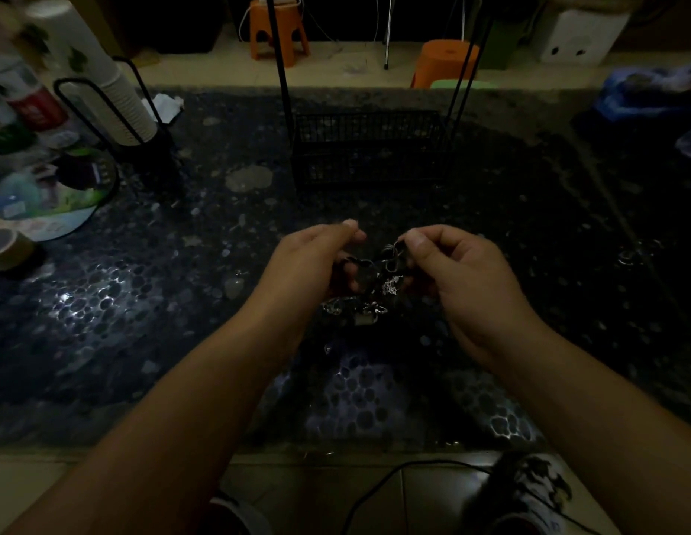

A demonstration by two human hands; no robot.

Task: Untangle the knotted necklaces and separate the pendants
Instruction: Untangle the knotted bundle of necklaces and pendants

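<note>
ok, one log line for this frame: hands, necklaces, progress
left hand: pinching cord | right hand: pinching cord | necklaces: bunched between hands, above table | pendants: clustered, not separated

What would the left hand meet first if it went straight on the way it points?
Probably the right hand: the left hand points across the tangled necklaces toward it, though depth is unclear.

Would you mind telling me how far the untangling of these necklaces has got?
Nothing looks finished yet: no necklace lies set apart on the table. In hand, the left hand and right hand each pinch part of the knotted necklaces and hold the bundle above the table. The silver pendants hang clustered beneath it, so loosening the knot and separating them remain.
</note>
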